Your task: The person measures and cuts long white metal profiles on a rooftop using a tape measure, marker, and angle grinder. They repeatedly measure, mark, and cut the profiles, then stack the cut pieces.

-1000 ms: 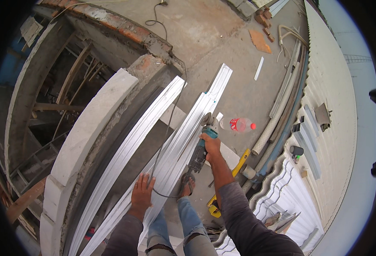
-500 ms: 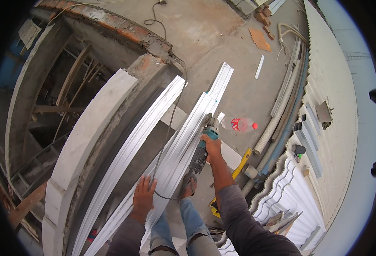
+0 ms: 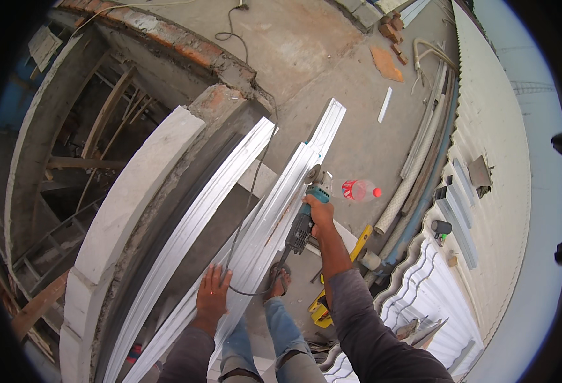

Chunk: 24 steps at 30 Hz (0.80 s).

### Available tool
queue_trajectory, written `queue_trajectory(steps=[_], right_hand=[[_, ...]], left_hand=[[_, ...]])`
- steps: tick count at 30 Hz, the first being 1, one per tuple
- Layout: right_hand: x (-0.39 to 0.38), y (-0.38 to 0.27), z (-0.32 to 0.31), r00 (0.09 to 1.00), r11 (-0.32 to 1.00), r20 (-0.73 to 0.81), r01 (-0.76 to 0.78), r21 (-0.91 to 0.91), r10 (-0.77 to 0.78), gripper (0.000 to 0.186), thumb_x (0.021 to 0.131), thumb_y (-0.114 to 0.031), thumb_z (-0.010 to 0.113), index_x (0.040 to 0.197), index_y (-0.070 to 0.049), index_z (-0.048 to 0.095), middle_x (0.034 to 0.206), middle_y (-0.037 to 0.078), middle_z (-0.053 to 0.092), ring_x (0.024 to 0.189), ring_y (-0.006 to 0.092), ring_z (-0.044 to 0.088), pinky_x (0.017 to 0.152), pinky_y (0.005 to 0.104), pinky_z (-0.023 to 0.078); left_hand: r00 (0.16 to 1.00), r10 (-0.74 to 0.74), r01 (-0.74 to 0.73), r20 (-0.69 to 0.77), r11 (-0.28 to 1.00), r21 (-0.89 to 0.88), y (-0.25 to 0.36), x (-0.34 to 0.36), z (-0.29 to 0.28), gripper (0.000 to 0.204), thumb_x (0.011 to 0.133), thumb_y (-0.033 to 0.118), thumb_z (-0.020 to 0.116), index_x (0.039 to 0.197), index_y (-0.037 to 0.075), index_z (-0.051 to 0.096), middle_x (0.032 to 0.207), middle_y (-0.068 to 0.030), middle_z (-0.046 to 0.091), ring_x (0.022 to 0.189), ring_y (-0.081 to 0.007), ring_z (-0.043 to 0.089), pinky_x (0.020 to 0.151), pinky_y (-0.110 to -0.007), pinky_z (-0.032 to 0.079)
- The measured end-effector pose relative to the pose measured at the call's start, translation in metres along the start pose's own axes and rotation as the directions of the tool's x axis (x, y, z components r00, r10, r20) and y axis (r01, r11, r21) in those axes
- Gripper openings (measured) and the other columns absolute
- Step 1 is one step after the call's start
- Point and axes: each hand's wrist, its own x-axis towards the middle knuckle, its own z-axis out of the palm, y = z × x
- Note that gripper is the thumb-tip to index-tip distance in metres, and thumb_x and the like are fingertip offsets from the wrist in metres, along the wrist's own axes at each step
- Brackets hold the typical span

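Grasping one grinder (image 3: 301, 231): your right hand (image 3: 320, 214), grip closed around its teal front body. Place: right edge of the long white strips (image 3: 287, 186), toward their far end; disc (image 3: 313, 173) contact, cannot tell. Your left hand (image 3: 213, 292): grip released, fingers spread on the strips' left edge, nearer you, beside the cord (image 3: 252, 294). On the floor (image 3: 377, 153), right of the strips: one clear bottle (image 3: 356, 189), red cap, on its side. Nearer you: one yellow bar (image 3: 363, 241), partly behind your right forearm (image 3: 333, 249).
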Motion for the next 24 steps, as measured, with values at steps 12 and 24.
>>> queue_trajectory(steps=[12,24], right_hand=[[0.011,-0.002,-0.002,1.0,0.999,-0.004,0.005,-0.034,-0.005,0.039,0.076,-0.011,0.081,0.105,0.009,0.064,0.09,0.013,0.064,0.071,0.0294,0.068,0.063,0.0473,0.061],[0.02,-0.001,-0.004,1.0,0.998,0.015,0.028,-0.051,-0.027,0.035,0.076,-0.012,0.081,0.101,0.006,0.065,0.086,0.012,0.062,0.062,0.0272,0.066,0.055,0.0455,0.06]], left_hand=[[0.981,0.044,-0.019,-0.191,0.992,0.128,-0.004,0.002,0.02,0.125,0.071,0.041,0.094,0.17,0.02,0.021,0.174,-0.0173,0.021,0.163,-0.0394,0.013,0.13,-0.049,0.025],[0.999,-0.01,0.008,0.052,0.999,0.038,0.001,0.001,-0.005,0.145,0.055,0.048,0.102,0.17,0.021,0.019,0.174,-0.0178,0.019,0.164,-0.0407,0.01,0.131,-0.052,0.022]])
